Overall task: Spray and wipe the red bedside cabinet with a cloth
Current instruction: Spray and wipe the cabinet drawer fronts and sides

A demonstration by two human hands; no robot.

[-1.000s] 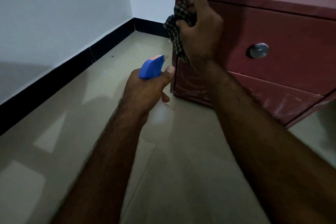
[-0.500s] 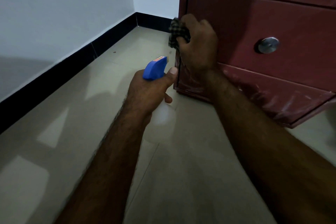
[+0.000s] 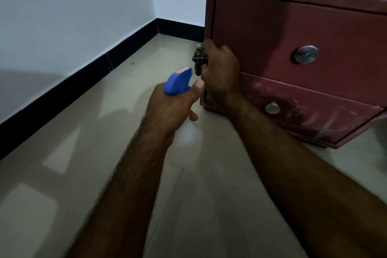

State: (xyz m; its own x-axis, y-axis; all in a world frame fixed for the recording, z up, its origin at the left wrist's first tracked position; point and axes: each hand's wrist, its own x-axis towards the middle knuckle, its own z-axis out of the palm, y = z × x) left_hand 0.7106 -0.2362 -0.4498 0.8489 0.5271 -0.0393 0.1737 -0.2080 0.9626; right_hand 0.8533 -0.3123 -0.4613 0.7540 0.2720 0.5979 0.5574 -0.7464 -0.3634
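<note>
Right hand: your right hand point(image 3: 219, 71) is curled tight round a bunched checked cloth point(image 3: 200, 59). It presses the cloth against the front left edge of the red bedside cabinet point(image 3: 272, 33), low on the upper drawer front.
Left hand: your left hand point(image 3: 171, 109) grips the neck of the spray bottle point(image 3: 178, 83), with the thumb lying up beside the blue trigger head. The pale translucent body shows below your fist.
Hands: they sit just beside each other, your left thumb tip close to the right wrist. You cannot tell whether they touch.
Cabinet: it stands on the tiled floor point(image 3: 83, 153) near the room corner. Both drawers are closed. The upper knob point(image 3: 306, 54) and lower knob point(image 3: 272, 108) are round metal. Pale streaks mark the lower drawer front.
Surroundings: white wall point(image 3: 62, 16) with a black skirting point(image 3: 83, 73) along its foot.
</note>
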